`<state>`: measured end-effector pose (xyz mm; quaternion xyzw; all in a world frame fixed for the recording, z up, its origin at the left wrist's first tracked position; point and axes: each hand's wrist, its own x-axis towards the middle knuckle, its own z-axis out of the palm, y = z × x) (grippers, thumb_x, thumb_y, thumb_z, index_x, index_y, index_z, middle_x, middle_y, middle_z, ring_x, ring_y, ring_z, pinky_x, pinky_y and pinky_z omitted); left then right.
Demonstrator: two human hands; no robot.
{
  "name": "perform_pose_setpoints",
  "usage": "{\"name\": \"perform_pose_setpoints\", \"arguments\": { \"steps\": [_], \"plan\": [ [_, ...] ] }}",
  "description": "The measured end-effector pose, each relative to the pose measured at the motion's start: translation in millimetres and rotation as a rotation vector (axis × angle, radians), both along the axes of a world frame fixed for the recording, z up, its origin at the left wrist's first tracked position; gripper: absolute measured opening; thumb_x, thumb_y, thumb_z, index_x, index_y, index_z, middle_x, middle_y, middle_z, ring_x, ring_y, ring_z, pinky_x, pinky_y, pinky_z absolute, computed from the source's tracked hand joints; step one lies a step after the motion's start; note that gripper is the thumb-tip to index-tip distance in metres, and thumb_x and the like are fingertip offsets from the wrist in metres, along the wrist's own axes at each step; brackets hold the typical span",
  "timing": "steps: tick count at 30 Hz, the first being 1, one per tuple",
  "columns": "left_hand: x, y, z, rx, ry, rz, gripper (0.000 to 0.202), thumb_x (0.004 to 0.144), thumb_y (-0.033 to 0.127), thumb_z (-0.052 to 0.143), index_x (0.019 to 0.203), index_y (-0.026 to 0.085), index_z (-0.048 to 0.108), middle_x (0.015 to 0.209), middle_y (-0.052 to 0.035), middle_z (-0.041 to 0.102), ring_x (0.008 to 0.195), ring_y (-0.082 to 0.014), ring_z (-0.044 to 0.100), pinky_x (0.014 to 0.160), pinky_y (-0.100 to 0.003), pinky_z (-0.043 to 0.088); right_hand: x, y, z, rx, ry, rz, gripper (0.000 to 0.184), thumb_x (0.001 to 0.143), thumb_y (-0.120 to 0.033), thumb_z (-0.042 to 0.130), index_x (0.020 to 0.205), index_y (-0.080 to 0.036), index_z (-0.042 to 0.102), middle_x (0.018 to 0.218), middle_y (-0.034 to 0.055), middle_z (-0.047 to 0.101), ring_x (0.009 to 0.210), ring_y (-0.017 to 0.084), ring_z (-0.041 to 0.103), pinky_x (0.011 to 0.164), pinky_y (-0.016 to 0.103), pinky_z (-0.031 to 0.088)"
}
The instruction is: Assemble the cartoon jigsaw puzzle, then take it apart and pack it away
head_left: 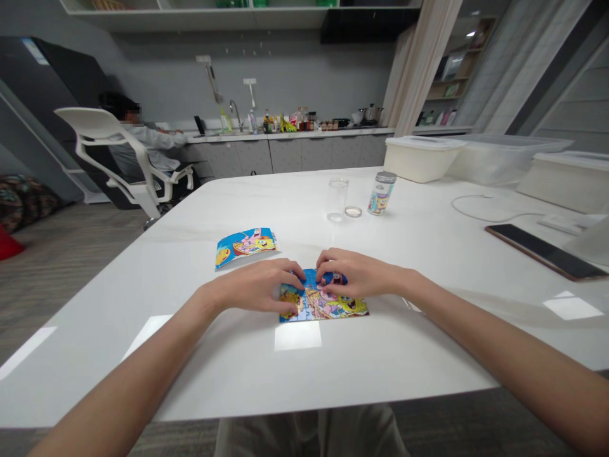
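A small cartoon jigsaw puzzle lies flat on the white table in front of me, its pieces joined into a rectangle. My left hand grips its left side, with the thumb low and the fingers curled over the upper part. From the right, my right hand holds the top with bent fingers and thumb on the picture. Both hands hide parts of the puzzle. Beyond my left hand rests a curled picture sheet with a similar cartoon on a blue ground.
Farther back stand a clear jar, its loose lid and a cartoon-labelled jar. A phone, a white cable and storage boxes are at the right. A person sits in a white chair at the far left.
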<state>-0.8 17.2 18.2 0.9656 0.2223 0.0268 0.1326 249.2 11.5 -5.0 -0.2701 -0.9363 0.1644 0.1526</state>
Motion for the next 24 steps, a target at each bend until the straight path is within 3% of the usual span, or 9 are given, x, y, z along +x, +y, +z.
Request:
{"name": "perform_pose_setpoints", "arguments": {
  "steps": [9,13,20,24],
  "plan": [
    [6.6,-5.9,0.9,-0.070,-0.030,-0.055,0.022,0.081,0.021,0.062,0.101,0.026,0.071,0.116,-0.0018,0.064,0.098,-0.0159,0.061,0.086,-0.027,0.047,-1.8,-3.1,3.2,-0.057,0.007,0.046,0.013,0.083,-0.018,0.060,0.092,-0.017,0.068,0.098,0.0075,0.059,0.085,0.016,0.057,0.076,0.030,0.048],
    [6.5,-4.2,0.0,-0.008,-0.002,-0.027,0.023,0.082,0.021,0.060,0.103,0.025,0.070,0.112,-0.0024,0.065,0.095,-0.0161,0.062,0.083,-0.027,0.048,-3.0,-5.5,6.8,-0.104,0.000,0.066,0.012,0.082,-0.018,0.060,0.089,-0.017,0.070,0.097,0.0068,0.060,0.085,0.016,0.058,0.079,0.030,0.047],
    [1.4,2.3,-6.2,0.100,0.024,0.013,0.021,0.087,0.026,0.054,0.101,0.025,0.069,0.111,-0.0038,0.065,0.092,-0.0178,0.064,0.081,-0.030,0.050,3.5,-0.5,7.6,-0.125,-0.025,0.027,0.015,0.087,-0.021,0.055,0.082,-0.018,0.069,0.087,0.0037,0.061,0.073,0.013,0.056,0.071,0.029,0.046],
    [0.2,2.5,-4.3,0.118,0.022,0.014,0.025,0.088,0.028,0.053,0.109,0.026,0.066,0.118,-0.0045,0.064,0.096,-0.0191,0.063,0.084,-0.032,0.050,6.5,2.3,5.7,-0.098,-0.018,0.005,0.014,0.087,-0.025,0.056,0.088,-0.019,0.068,0.096,0.0057,0.060,0.081,0.015,0.057,0.075,0.031,0.048]
  ]
}}
